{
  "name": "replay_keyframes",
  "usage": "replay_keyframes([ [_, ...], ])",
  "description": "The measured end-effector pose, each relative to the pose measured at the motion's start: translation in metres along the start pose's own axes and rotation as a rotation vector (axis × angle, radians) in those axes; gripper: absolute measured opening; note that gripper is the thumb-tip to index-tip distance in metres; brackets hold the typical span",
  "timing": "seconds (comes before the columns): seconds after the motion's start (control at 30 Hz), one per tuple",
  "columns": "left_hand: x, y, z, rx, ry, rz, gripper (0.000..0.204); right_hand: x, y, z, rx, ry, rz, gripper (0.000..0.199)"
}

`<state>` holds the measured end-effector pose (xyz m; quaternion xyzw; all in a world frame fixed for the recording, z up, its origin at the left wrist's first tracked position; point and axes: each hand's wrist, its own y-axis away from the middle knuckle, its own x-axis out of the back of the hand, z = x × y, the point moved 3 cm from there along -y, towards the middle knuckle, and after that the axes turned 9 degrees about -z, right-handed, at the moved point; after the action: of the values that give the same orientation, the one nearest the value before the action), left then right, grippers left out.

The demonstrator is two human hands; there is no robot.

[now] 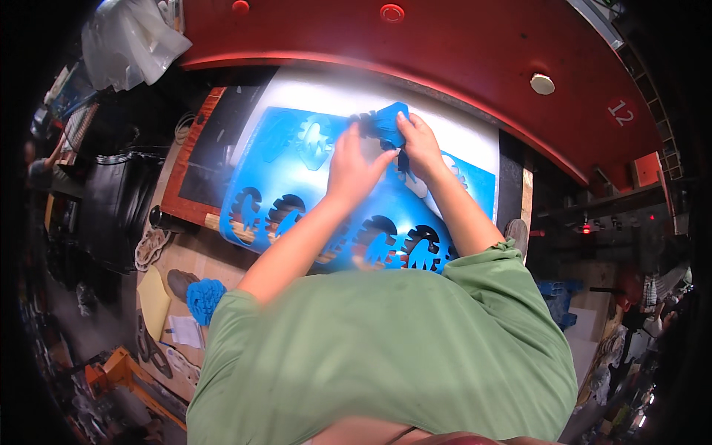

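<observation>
A blue sheet point(297, 189) with cut-out holes in toothed, curved shapes lies over a white board point(297, 87). Above its upper middle, my right hand point(421, 144) is closed on a blue cut piece point(387, 124), thumb on its face. A dark toothed edge juts from the piece toward my left hand point(352, 169). That hand is open, thumb and fingers apart, with its fingertips close to the toothed edge; whether they touch cannot be told. Lower on the sheet is a row of cut-outs point(378, 237), some with blue strips inside.
A red machine beam point(460, 44) with a red button point(391, 13) spans the far side. On the wooden table at the left lie a blue bundle point(205, 300), scissors point(150, 345) and paper point(185, 331). Clear plastic point(133, 44) hangs at the upper left; blue parts point(558, 300) sit at the right.
</observation>
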<state>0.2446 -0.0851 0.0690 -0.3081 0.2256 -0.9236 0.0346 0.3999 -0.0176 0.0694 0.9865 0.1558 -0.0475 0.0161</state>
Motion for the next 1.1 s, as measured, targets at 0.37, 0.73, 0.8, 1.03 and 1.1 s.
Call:
replay_keyframes([
  [0.37, -0.005, -0.021, -0.029, 0.341, 0.347, -0.116, 0.035, -0.010, -0.007, 0.021, -0.001, 0.127, -0.030, 0.030],
  [0.73, -0.016, -0.023, -0.048, 0.521, 0.854, 0.181, 0.027, -0.006, -0.016, 0.004, -0.012, -0.262, 0.338, 0.026],
  [0.8, -0.012, -0.017, -0.050, 0.545, 0.970, 0.184, 0.026, 0.009, -0.014, -0.003, -0.025, -0.322, 0.473, 0.027],
  [1.03, -0.014, -0.004, -0.058, 0.442, 0.660, 0.072, 0.023, 0.026, -0.014, -0.004, -0.114, -0.379, 0.447, 0.023],
  [1.1, -0.016, -0.003, -0.062, 0.479, 0.710, 0.140, 0.022, 0.022, -0.014, -0.004, -0.105, -0.397, 0.441, 0.022],
])
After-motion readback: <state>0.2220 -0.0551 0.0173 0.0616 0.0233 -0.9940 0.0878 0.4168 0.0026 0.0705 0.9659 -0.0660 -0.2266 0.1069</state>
